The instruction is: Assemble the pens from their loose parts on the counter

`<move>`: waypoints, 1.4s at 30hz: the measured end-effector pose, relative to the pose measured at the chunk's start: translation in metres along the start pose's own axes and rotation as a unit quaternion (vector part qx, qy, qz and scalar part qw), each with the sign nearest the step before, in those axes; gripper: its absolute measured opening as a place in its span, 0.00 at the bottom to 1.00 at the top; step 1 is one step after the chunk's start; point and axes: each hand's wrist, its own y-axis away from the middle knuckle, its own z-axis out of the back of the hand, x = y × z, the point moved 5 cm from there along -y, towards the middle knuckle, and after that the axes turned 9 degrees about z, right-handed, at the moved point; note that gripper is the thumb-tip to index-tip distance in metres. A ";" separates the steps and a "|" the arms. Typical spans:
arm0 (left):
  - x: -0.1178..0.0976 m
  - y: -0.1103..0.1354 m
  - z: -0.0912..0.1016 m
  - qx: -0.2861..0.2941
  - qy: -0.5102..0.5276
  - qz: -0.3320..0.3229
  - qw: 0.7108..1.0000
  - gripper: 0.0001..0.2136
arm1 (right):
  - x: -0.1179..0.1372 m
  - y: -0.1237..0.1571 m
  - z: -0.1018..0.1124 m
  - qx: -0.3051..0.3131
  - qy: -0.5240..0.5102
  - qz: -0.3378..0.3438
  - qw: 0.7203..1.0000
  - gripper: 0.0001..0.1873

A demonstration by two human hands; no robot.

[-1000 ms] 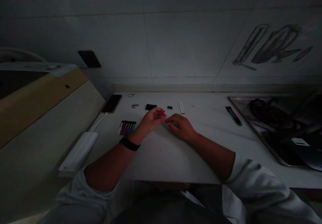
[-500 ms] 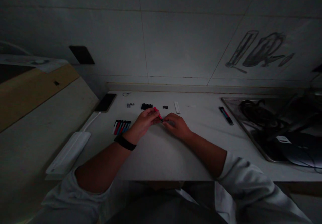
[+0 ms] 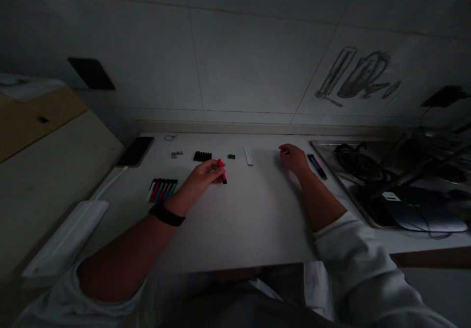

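Note:
My left hand (image 3: 206, 176), wearing a black wristband, pinches a red pen barrel (image 3: 222, 170) with a black lower end. It is held upright at a slight tilt above the white counter. Off to the right, my right hand (image 3: 294, 158) is low over the counter with its fingers curled together. Whatever its fingertips hold, if anything, is too small and dark to make out. Between the hands lie small dark pieces (image 3: 231, 156) and thin white sticks (image 3: 248, 156). A row of black parts (image 3: 202, 156) sits just behind my left hand.
Several coloured pen barrels (image 3: 163, 190) lie in a row left of my left hand. Small metallic pieces (image 3: 176, 154), a phone (image 3: 135, 151) and a white power strip (image 3: 66, 237) are farther left. Pens (image 3: 317, 166) lie beside a metal tray (image 3: 336, 183) holding cables at right.
My right hand has left the red pen barrel and moved right across the counter. My left hand still holds the barrel. The view has shifted to the right.

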 end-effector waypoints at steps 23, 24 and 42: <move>-0.016 0.012 -0.006 -0.002 -0.238 -0.140 0.961 0.07 | -0.015 -0.005 -0.015 0.031 0.051 -0.038 0.998 0.09; -0.017 0.012 -0.005 -0.001 -0.245 -0.142 0.959 0.07 | -0.014 -0.004 -0.013 0.020 0.049 -0.044 0.998 0.09; -0.009 0.011 -0.015 0.065 -0.210 -0.087 0.972 0.10 | 0.088 0.019 -0.010 0.025 -0.144 0.132 0.980 0.05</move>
